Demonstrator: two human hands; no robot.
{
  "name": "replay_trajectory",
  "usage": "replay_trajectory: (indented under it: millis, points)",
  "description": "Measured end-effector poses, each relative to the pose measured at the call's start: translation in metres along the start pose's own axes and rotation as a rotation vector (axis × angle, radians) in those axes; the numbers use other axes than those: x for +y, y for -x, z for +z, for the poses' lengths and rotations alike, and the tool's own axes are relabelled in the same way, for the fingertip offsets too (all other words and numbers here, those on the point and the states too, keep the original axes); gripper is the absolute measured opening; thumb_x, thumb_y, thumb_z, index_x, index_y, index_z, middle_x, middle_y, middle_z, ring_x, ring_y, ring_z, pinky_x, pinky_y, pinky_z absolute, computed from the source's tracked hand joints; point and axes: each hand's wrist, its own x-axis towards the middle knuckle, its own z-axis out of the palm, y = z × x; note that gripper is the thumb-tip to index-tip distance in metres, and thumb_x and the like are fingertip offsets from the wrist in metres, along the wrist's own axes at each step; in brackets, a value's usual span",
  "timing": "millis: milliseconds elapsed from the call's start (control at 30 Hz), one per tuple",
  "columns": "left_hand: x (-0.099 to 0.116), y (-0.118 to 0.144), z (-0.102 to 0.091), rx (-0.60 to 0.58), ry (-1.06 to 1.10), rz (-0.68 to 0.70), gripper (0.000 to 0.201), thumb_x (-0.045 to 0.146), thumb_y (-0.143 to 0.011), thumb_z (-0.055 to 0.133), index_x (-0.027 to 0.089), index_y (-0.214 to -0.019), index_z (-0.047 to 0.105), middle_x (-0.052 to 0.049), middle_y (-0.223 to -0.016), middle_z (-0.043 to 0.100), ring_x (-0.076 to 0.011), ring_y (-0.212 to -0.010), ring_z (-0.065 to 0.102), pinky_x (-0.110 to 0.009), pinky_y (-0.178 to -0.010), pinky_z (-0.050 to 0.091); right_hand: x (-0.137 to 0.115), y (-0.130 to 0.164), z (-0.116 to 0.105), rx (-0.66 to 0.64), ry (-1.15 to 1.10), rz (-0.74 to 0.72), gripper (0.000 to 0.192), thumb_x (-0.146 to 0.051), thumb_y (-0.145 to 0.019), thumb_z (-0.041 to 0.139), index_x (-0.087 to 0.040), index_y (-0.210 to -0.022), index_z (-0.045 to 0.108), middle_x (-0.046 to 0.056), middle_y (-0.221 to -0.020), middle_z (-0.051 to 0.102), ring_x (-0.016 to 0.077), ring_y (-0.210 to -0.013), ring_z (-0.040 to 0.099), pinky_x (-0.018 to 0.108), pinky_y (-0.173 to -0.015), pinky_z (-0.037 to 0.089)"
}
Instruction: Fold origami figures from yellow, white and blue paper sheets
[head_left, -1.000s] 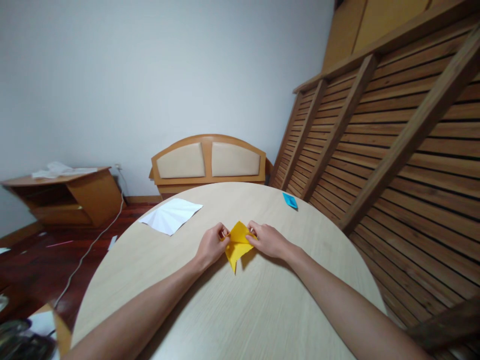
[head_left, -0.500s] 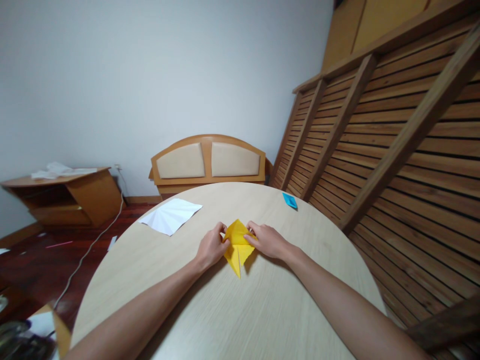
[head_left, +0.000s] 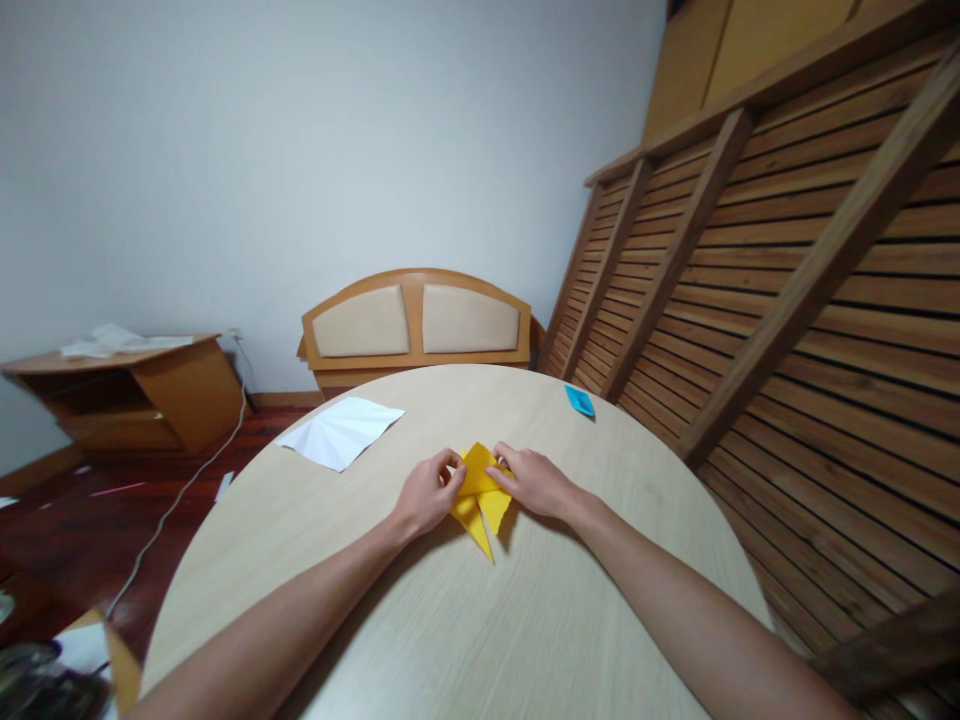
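Note:
A folded sheet of yellow paper (head_left: pixel 478 478) is between my two hands, a little above or on the middle of the table; its exact height is hard to judge. Its upper part is a pointed flap, and two pointed flaps hang toward me with a slit between them. My left hand (head_left: pixel 433 490) pinches its left edge between thumb and fingers. On the right side, my right hand (head_left: pixel 532 480) grips the paper, thumb lying on top and fingers behind it.
The round table (head_left: pixel 480 640) also bears a creased white paper (head_left: pixel 342 432) at left and a small blue folded paper (head_left: pixel 580 401) at far right. Beyond stand a headboard (head_left: pixel 416 320), a low cabinet (head_left: pixel 187 390) and a slatted wooden frame (head_left: pixel 750 270). A cable (head_left: pixel 180 497) crosses the floor.
My left thumb and fingers have moved slightly inward along the yellow paper. Its lower flaps have swung a little to the right. My right hand has barely moved.

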Motion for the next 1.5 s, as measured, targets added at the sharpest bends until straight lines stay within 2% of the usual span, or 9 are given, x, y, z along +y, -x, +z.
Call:
replay_trajectory:
  millis: [133,267,433,533,733,933,1167,1267,1500]
  points:
    - [-0.004,-0.002,0.001,0.067,0.050,0.029,0.013,0.032,-0.086,0.050,0.020,-0.082,0.050,0.000,-0.072,0.063,-0.0153,-0.062,0.058,-0.025,-0.058,0.040,0.000,0.001,-0.001,0.008,-0.011,-0.011,0.019,-0.038,-0.097,0.049,-0.022,-0.104,0.057,0.005,-0.088,0.070,0.0178,-0.075,0.062,0.025,-0.062,0.030]
    - [-0.007,-0.003,0.003,0.082,0.046,0.021,0.014,0.031,-0.083,0.053,0.021,-0.075,0.047,0.002,-0.063,0.058,-0.0148,-0.058,0.056,-0.025,-0.057,0.039,-0.002,0.001,-0.002,0.003,-0.008,-0.004,0.018,-0.037,-0.097,0.049,-0.022,-0.103,0.057,0.005,-0.087,0.070,0.0175,-0.073,0.061,0.025,-0.061,0.029]
    - [-0.005,-0.001,0.003,0.032,0.035,0.009,0.023,0.042,-0.085,0.057,0.019,-0.080,0.056,0.000,-0.068,0.063,-0.0154,-0.060,0.057,-0.025,-0.058,0.040,-0.003,0.002,-0.003,-0.001,-0.005,-0.005,0.020,-0.039,-0.097,0.049,-0.021,-0.102,0.056,0.004,-0.083,0.068,0.0172,-0.070,0.060,0.025,-0.060,0.028]
    - [-0.001,0.000,0.001,0.022,0.020,0.012,0.030,0.046,-0.089,0.052,0.018,-0.084,0.061,-0.002,-0.071,0.066,-0.0161,-0.062,0.058,-0.026,-0.060,0.042,-0.002,0.001,-0.003,0.007,-0.010,-0.015,0.019,-0.038,-0.097,0.049,-0.022,-0.102,0.056,0.004,-0.083,0.069,0.0172,-0.071,0.060,0.025,-0.060,0.028]
    - [-0.001,-0.002,0.001,0.008,0.027,0.008,0.027,0.037,-0.089,0.049,0.016,-0.087,0.066,-0.005,-0.078,0.070,-0.0162,-0.063,0.060,-0.027,-0.062,0.044,-0.001,0.001,-0.002,0.011,-0.016,-0.026,0.019,-0.038,-0.096,0.049,-0.021,-0.101,0.057,0.004,-0.083,0.069,0.0168,-0.070,0.059,0.025,-0.060,0.028]
    - [-0.007,-0.004,0.002,0.017,0.056,0.014,0.024,0.033,-0.086,0.053,0.016,-0.089,0.071,-0.005,-0.085,0.073,-0.0158,-0.066,0.059,-0.027,-0.065,0.045,0.002,0.003,-0.005,0.000,-0.028,-0.041,0.022,-0.032,-0.084,0.063,-0.022,-0.103,0.057,0.003,-0.089,0.069,0.0164,-0.073,0.059,0.024,-0.061,0.030]
    - [-0.012,-0.004,0.005,0.008,0.057,0.028,0.022,0.025,-0.084,0.054,0.017,-0.095,0.071,-0.005,-0.089,0.072,-0.0146,-0.065,0.058,-0.027,-0.065,0.047,0.004,0.001,-0.005,0.018,-0.021,0.012,0.017,-0.025,-0.079,0.065,-0.021,-0.095,0.058,0.001,-0.086,0.067,0.0148,-0.072,0.056,0.025,-0.060,0.028]
    - [-0.012,-0.003,0.006,-0.003,0.034,0.024,0.021,0.025,-0.082,0.057,0.018,-0.098,0.068,-0.005,-0.093,0.071,-0.0150,-0.068,0.059,-0.028,-0.068,0.048,0.002,0.000,-0.003,0.052,-0.044,0.046,0.013,-0.024,-0.080,0.063,-0.022,-0.092,0.057,0.000,-0.083,0.065,0.0140,-0.071,0.055,0.024,-0.060,0.028]
    - [-0.012,0.000,0.004,-0.022,-0.160,0.008,0.027,0.031,-0.081,0.063,0.020,-0.106,0.063,-0.002,-0.086,0.066,-0.0176,-0.072,0.060,-0.031,-0.071,0.047,-0.003,-0.001,-0.001,0.067,-0.191,0.053,0.014,-0.023,-0.081,0.062,-0.021,-0.093,0.055,-0.002,-0.077,0.063,0.0134,-0.068,0.055,0.024,-0.061,0.032]
